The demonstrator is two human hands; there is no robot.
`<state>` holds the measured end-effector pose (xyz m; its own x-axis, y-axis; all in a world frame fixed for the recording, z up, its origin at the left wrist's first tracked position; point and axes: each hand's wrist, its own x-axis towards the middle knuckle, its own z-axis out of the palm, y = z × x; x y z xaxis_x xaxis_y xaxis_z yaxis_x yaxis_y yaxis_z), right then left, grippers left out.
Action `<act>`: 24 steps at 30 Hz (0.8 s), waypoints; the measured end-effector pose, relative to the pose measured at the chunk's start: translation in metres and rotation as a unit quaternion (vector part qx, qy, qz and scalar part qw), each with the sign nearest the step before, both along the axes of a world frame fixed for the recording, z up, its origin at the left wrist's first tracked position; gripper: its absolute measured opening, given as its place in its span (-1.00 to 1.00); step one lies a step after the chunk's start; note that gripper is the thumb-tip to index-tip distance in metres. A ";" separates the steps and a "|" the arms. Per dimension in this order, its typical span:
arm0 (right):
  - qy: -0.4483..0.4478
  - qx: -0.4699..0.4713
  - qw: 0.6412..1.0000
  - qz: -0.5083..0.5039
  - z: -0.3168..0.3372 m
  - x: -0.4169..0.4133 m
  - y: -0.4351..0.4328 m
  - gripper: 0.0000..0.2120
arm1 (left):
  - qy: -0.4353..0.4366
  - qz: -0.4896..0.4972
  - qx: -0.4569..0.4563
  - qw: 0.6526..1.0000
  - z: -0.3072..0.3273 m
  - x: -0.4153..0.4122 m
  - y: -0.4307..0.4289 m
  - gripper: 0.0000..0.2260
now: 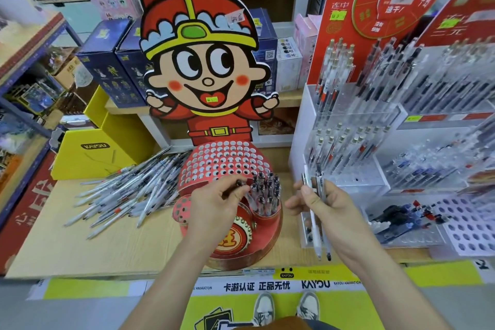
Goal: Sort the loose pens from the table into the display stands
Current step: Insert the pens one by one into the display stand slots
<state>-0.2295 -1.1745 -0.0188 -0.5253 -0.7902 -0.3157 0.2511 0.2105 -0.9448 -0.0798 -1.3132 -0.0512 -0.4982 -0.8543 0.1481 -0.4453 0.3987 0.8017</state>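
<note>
- Centre of the frame: left hand [217, 203] pinching a single pen [239, 183] by its dark upper end, thumb and forefinger curled on it, low over the red stand [225, 158] with its rows of round holes.
- Just right of that pen: a cluster of seated pens [265, 190], upright and close-packed in the stand's right front holes; most holes behind them unfilled.
- Right of centre: right hand [321, 211] wrapped round a small bundle of pens [317, 225], tips down and clip ends up; two or three by the look of it, exact count hard to tell.
- Left of centre, on the tabletop [80, 246]: heap of loose pens [126, 190], criss-crossed and overlapping, in front of a yellow box [91, 153].
- Right side of the frame: clear acrylic stands [348, 142], partly filled with upright pens.
- Handling, as a judgement: light, stiff, smooth plastic barrels, apt to roll on the tabletop and slide inside a loose grip; not fragile, though clips could snag on each other in the heap.
- Best taken near the clip end with a fingertip pinch, leaving the tip free to find a hole.
- Likely risk: nudging the packed neighbours while seating a pen beside them.
</note>
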 end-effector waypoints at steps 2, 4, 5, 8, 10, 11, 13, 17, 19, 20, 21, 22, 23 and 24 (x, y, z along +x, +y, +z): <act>0.014 0.006 1.000 0.017 0.000 -0.001 0.001 -0.86 | -0.017 -0.014 -0.011 1.000 -0.006 0.000 0.001 -0.89; 0.020 0.004 0.999 0.030 0.001 -0.001 0.002 -0.84 | -0.021 -0.038 -0.023 0.999 -0.011 0.000 0.001 -0.89; 0.021 0.005 0.999 0.034 0.001 -0.001 0.002 -0.84 | -0.024 -0.049 -0.033 0.998 -0.013 0.000 0.001 -0.88; 0.033 0.020 0.999 0.034 0.001 0.000 0.002 -0.85 | -0.043 -0.087 -0.075 0.992 -0.013 -0.002 0.000 -0.85; 0.037 0.025 0.999 0.030 0.000 0.000 0.001 -0.85 | -0.064 -0.118 -0.106 0.985 -0.013 -0.004 -0.001 -0.82; 0.036 0.026 0.999 0.029 0.000 0.000 0.001 -0.85 | -0.075 -0.131 -0.118 0.981 -0.014 -0.005 -0.001 -0.79; 0.034 0.028 0.998 0.035 0.001 -0.001 0.002 -0.84 | -0.083 -0.137 -0.115 0.980 -0.017 -0.005 -0.001 -0.79; 0.030 0.035 0.998 0.034 0.007 -0.002 0.004 -0.81 | -0.069 -0.096 -0.104 0.988 -0.019 -0.004 0.000 -0.86; 0.018 0.039 0.999 -0.006 0.008 -0.002 0.003 -0.78 | -0.064 -0.081 -0.101 0.990 -0.017 -0.006 -0.001 -0.89; 0.012 0.039 0.999 -0.020 0.008 -0.002 0.003 -0.80 | -0.069 -0.083 -0.101 0.989 -0.015 -0.007 -0.002 -0.90; 0.008 0.038 0.999 -0.027 0.009 -0.001 0.002 -0.83 | -0.081 -0.089 -0.101 0.988 -0.015 -0.009 -0.003 -0.89; 0.004 0.036 0.999 -0.030 0.011 -0.001 0.002 -0.85 | -0.097 -0.097 -0.101 0.985 -0.014 -0.010 -0.004 -0.88; 0.000 0.031 0.999 -0.032 0.012 0.000 0.002 -0.87 | -0.109 -0.104 -0.099 0.984 -0.013 -0.012 -0.005 -0.87; -0.004 0.025 0.999 -0.032 0.013 0.000 0.001 -0.89 | -0.117 -0.110 -0.093 0.983 -0.012 -0.012 -0.006 -0.86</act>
